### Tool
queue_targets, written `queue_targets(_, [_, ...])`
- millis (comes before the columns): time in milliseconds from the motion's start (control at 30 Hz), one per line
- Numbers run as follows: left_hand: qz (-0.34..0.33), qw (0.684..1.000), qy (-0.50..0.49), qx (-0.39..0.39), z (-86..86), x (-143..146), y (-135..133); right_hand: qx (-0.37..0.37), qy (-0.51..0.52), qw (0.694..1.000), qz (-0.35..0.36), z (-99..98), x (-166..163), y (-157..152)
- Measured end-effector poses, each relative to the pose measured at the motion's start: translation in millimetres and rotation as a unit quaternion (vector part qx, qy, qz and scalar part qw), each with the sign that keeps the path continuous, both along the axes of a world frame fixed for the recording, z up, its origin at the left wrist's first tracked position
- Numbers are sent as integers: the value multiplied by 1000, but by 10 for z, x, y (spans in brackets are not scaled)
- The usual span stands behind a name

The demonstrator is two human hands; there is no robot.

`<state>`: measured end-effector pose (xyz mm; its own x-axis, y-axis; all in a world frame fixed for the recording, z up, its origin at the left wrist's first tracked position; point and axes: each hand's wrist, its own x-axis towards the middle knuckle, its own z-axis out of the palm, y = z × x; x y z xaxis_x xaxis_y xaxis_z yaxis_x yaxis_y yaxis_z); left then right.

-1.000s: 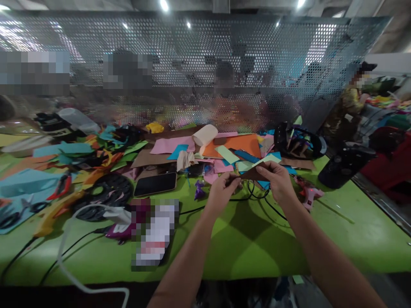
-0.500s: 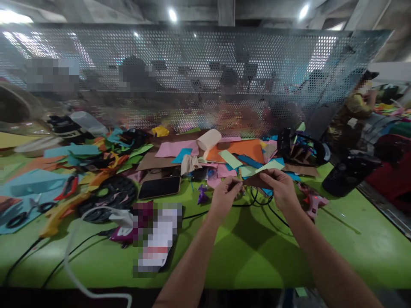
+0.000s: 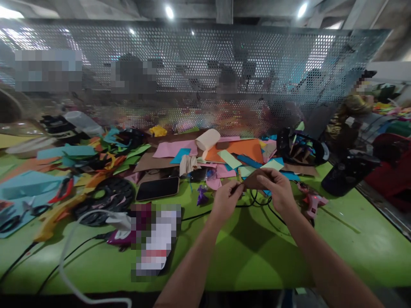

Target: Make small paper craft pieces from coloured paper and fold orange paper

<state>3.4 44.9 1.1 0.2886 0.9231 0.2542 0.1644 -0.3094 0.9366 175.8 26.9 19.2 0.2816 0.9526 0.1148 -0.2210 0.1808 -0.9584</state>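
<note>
Both my hands hold one small piece of brown paper (image 3: 253, 180) above the green table (image 3: 257, 265). My left hand (image 3: 225, 199) pinches its left tip between thumb and fingers. On the right edge, my right hand (image 3: 275, 186) grips the same piece, thumb in front. Below them, a black cable loops over the table. A small purple piece (image 3: 202, 195) lies left of my left hand. Right of my right hand rests a pink glue gun (image 3: 313, 201) with a red light. Pink, orange, blue and pale green sheets lie just behind.
A dark phone (image 3: 157, 188), a second phone (image 3: 160, 239) with a lit, blurred screen, scissors (image 3: 24, 214) and a yellow glue gun (image 3: 61, 209) lie to the left. A black container (image 3: 346, 173) stands at right. A perforated metal screen (image 3: 192, 85) closes off the back; people are beyond.
The brown paper is turned slightly, showing more of its face. My left hand sits a little lower. The camera view has shifted slightly.
</note>
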Motion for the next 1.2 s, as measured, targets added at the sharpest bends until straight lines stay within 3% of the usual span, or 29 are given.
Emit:
queue_targets(67, [27, 999, -33, 12, 1, 23, -6, 7, 21, 1000, -15, -47, -30, 19])
queue_targets(200, [72, 995, -52, 41, -15, 78, -41, 3, 4, 999, 45, -131, -167, 12])
queue_targets(333, [77, 995, -40, 53, -15, 110, -88, 7, 1, 999, 51, -164, -256, -12])
queue_targets(600, [74, 993, -92, 12, 77, 53, -55, -25, 53, 998, -15, -61, -11, 16])
queue_targets(833, [62, 997, -52, 4, 73, 32, -31, -14, 7, 1000, 23, -65, 20, 41])
queue_targets(1000, [73, 995, -60, -9, 35, -11, 16, 13, 2, 1000, -4, -47, 89, 54])
queue_targets(1100, [103, 987, -114, -54, -29, -65, 98, 29, -6, 999, -17, -26, 182, 56])
queue_targets(1200, [102, 975, -174, -91, -54, -88, 139, 24, -30, 999, 27, -6, 244, 30])
